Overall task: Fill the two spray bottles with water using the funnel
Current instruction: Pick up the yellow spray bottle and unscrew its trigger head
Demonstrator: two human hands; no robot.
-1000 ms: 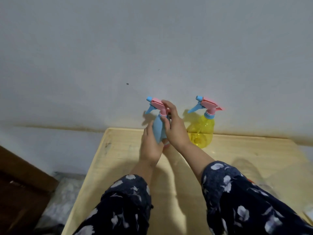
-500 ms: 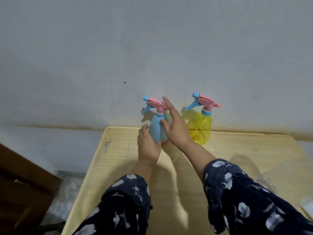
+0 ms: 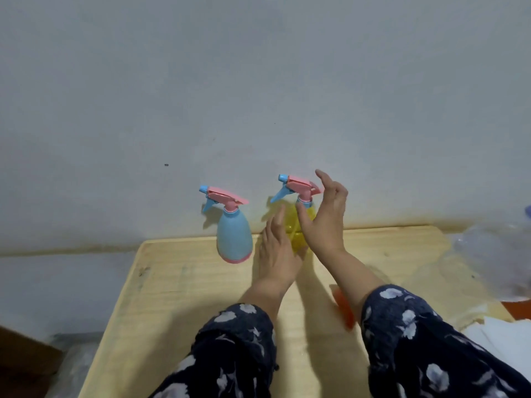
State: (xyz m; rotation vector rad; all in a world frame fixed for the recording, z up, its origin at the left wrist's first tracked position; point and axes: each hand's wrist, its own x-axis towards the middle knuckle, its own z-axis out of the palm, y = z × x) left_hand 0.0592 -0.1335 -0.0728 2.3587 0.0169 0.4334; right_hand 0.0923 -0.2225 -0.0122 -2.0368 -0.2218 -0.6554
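Note:
A blue spray bottle [image 3: 234,239] with a pink and blue trigger head stands alone at the back of the wooden table [image 3: 178,297], near the wall. To its right stands a yellow see-through spray bottle [image 3: 297,241] with the same kind of head [image 3: 298,186]. My left hand [image 3: 277,254] cups the yellow bottle's lower left side. On the bottle's right is my right hand [image 3: 326,219], thumb against its shoulder and fingers spread beside the trigger head. An orange object [image 3: 342,308], blurred, lies partly hidden behind my right forearm; I cannot tell whether it is the funnel.
The grey wall [image 3: 258,96] rises right behind both bottles. Crumpled clear plastic [image 3: 488,254] covers the table's right end, with white sheets [image 3: 505,337] and another orange piece [image 3: 517,307] near the right edge. The table's left edge drops to the floor.
Both hands have left the blue bottle and moved right to the yellow one. The blue bottle now stands free. The view has shifted, showing more of the table's right side.

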